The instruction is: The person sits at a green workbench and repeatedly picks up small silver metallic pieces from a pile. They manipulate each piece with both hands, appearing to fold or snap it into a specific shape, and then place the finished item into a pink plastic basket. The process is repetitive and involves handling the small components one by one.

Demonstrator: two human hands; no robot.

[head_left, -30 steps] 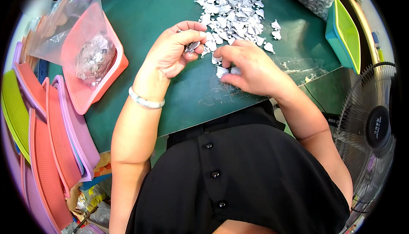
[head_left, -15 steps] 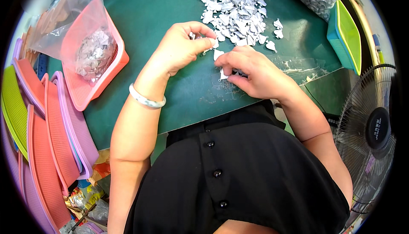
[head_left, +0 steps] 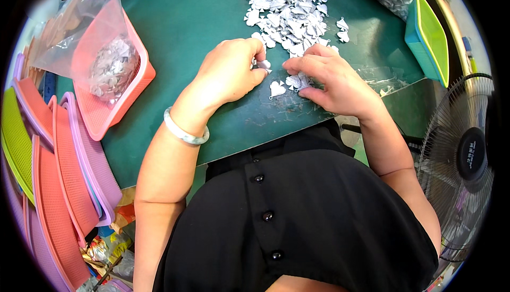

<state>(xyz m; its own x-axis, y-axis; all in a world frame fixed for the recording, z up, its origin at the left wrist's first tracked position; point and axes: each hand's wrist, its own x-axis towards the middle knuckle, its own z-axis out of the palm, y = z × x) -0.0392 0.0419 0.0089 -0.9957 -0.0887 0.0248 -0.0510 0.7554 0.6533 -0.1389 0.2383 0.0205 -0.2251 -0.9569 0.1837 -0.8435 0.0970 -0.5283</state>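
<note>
Begin at the left with the pink basket, holding a clear bag of silver pieces. Moving right, come to the left hand — curled palm-down, thumb and forefinger slightly parted, with a few held pieces showing between them. Cannot see into the palm.

Just right of the left fingertips and toward the near side, find a loose piece, lying on the green table, apart from every finger. Read its long axis as slanting from the loop at near left toward far right. Judge it a little nearer to the left thumb than to the right fingers.

Close to its right, see a small cluster in the right hand's gap — thumb and forefinger well apart, no clear pinch on anything. Cannot tell about touch there. Past both hands, on the far side, note the pile; right of it, two stray pieces and then a green tub, well apart from both hands.
</note>
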